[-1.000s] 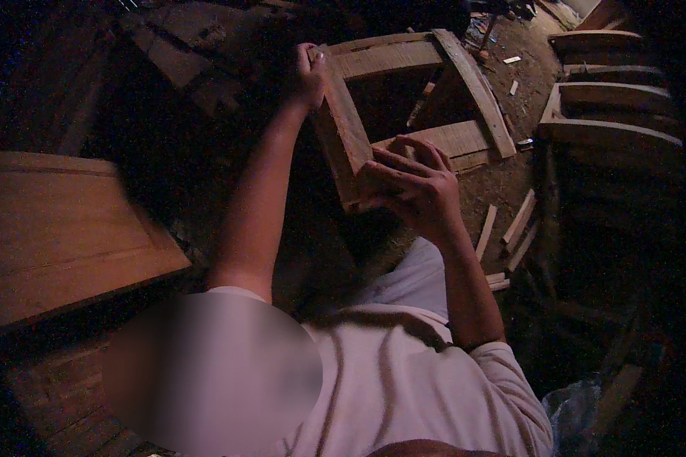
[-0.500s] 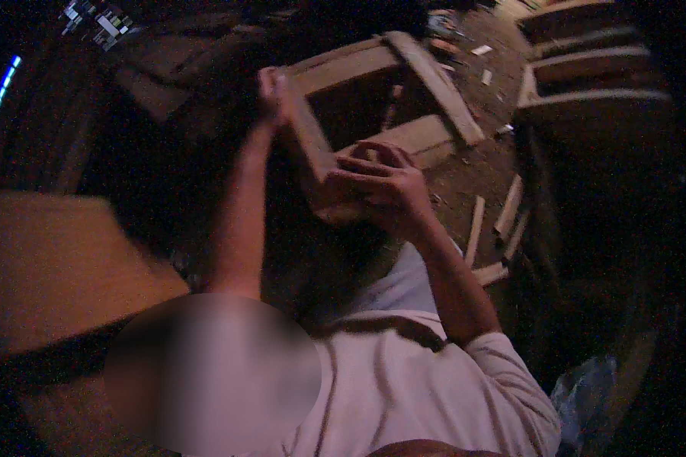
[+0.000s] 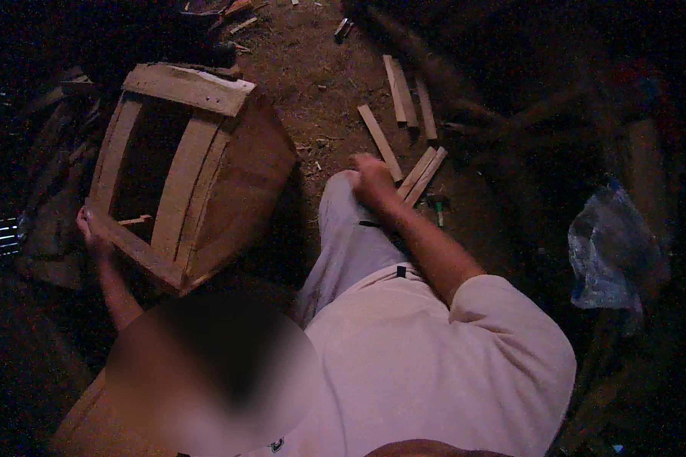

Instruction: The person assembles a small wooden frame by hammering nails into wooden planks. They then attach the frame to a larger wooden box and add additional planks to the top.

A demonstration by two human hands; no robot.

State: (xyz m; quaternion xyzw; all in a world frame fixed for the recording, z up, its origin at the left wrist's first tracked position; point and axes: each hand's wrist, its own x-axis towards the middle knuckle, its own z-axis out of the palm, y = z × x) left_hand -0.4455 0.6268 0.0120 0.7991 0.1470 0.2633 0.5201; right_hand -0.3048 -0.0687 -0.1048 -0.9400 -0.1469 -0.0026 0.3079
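Note:
On the left, a wooden box (image 3: 240,179) stands tilted. Light slats (image 3: 187,87) frame its dark opening, and a small wooden piece (image 3: 135,220) shows inside. My left hand (image 3: 95,232) grips the box's near left corner, its fingers wrapped over the edge slat. The right hand (image 3: 373,181) is away from the box, above my knee (image 3: 335,194) and close to several loose wooden strips (image 3: 379,141). Its fingers are blurred and partly hidden, so I cannot make out whether it holds anything.
Longer wooden strips (image 3: 401,91) lie farther off on the dirt floor (image 3: 305,76), among scattered chips. A small green-handled tool (image 3: 439,209) is near the strips. To the right there is a clear plastic bag (image 3: 610,244). Dark boards (image 3: 53,175) stand at the left.
The view has swung to the right, so the box now appears lower and farther left. My right hand has let go of the box and come to my knee; the left still grips it.

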